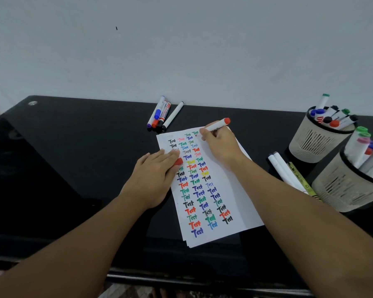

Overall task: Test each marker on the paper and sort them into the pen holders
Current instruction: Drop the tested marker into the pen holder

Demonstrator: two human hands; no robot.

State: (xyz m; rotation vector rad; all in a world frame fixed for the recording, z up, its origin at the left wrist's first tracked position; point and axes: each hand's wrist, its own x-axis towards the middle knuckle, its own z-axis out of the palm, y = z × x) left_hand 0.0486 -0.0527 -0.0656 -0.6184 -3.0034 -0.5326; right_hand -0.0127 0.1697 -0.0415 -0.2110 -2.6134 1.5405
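Black glossy bench [73,168], seen from the head view. Items listed near to far.

Paper [235,190]: white sheet, apparently on a thin stack, lying tilted at centre. Three columns of the handwritten word "Test" in black, red, green, blue and yellow.

Left hand [154,175]: palm down at the paper's 9 o'clock edge, fingers together and flat on the sheet. A red cap [178,162] shows under the fingertips; whether it is gripped or merely pinned cannot be told.

Near pen holder [349,190]: beige slotted cup with black rim, 3 o'clock of the paper. Holds markers with green, pink, blue and red caps.

Two white markers [282,168] and a yellow-green strip [299,179]: lying between paper and near holder.

Right hand [220,145]: at the paper's 1 o'clock corner, fingers clamped in a writing grip on a red marker [218,125]. White barrel, red rear end pointing towards 2 o'clock, tip down on the sheet's top edge.

Far pen holder [317,140]: same make, beyond the near one. Upright markers capped green, blue, black and red.

Loose markers [162,115]: four, side by side at 12 o'clock of the paper, near the white wall [181,50].
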